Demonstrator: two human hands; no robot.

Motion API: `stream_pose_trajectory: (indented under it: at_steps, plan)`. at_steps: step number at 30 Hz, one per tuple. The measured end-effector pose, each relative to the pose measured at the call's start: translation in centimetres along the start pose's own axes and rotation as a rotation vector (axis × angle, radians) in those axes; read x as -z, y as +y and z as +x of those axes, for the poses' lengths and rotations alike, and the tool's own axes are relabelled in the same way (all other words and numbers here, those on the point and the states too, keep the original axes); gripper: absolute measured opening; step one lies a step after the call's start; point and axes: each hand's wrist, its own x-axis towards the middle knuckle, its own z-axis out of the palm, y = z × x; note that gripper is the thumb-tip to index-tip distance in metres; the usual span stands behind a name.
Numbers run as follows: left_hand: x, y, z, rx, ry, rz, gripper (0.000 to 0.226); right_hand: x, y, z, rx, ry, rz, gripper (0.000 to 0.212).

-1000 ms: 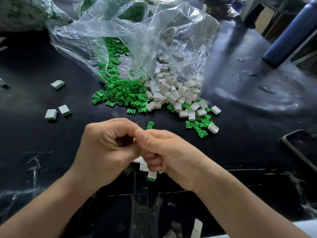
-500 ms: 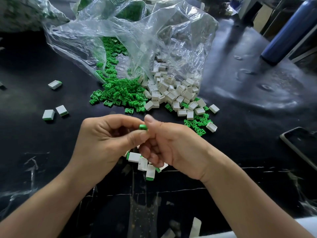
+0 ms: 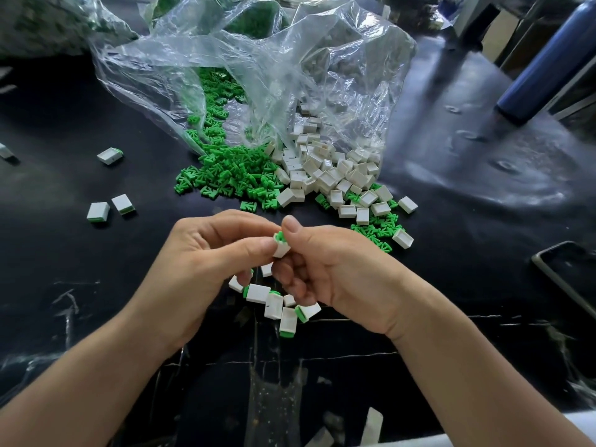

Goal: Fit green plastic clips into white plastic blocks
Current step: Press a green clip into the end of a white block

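Both hands are closed in a pinch on 1 white block held above the black table: the left hand grips its side between thumb and forefinger, while the right hand holds the opposite side with its thumb tip at the green clip, which sits in the block's open end and stands proud, so in my judgement it is not fully seated. To finish soundly, keep the clip square to the opening, press it straight in with the thumb until flush, and brace the block against twisting. Finished pieces lie directly below the hands; loose clips and loose blocks spill from the clear bag beyond.
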Motion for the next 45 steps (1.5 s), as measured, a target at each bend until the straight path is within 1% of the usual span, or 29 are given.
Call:
stream_pose_trajectory:
  at_steps: [4,6,12,16,19,23,25,26,29,30,34,45]
  plan:
    - [0.0,0.1,-0.1,0.001,-0.025,-0.019,0.029,0.1,-0.1,-0.3,0.043,-0.021,-0.056,0.029]
    - [0.1,0.1,-0.1,-0.016,-0.037,-0.013,0.024,0.2,-0.1,-0.3,0.062,-0.028,-0.078,0.028]
    - [0.1,0.1,-0.1,-0.059,-0.039,-0.02,0.023,0.3,-0.2,-0.5,0.102,-0.05,-0.07,0.03]
    - [0.1,0.0,-0.1,-0.07,-0.021,0.039,0.023,0.1,-0.1,-0.3,0.113,-0.019,-0.145,0.026]
    - [0.1,0.0,0.0,-0.047,-0.027,0.041,0.026,0.1,-0.1,-0.3,0.115,0.004,-0.18,0.025]
    - [0.2,0.1,-0.2,-0.02,-0.046,0.038,0.02,0.0,0.0,-0.4,0.12,0.011,-0.249,0.034]
    - [0.2,0.1,-0.3,-0.02,-0.039,0.041,0.02,-0.2,0.2,-0.2,0.133,0.033,-0.295,0.042]
    - [0.1,0.1,-0.3,-0.017,-0.032,0.036,0.02,-0.2,0.3,-0.2,0.142,0.045,-0.314,0.042]
    - [-0.2,-0.1,-0.4,-0.008,-0.009,0.01,0.02,-0.2,0.4,-0.1,0.158,0.062,-0.358,0.029]
    - [-0.2,-0.1,-0.4,-0.009,-0.004,0.002,0.019,-0.2,0.5,-0.2,0.166,0.062,-0.359,0.027]
    - [-0.4,-0.2,-0.4,-0.018,0.027,-0.015,0.018,-0.3,0.6,-0.2,0.212,0.08,-0.381,0.029]
    - [-1.2,-0.4,-0.5,-0.014,0.087,-0.073,0.017,-0.6,1.0,-0.2,0.229,0.13,-0.375,0.031]
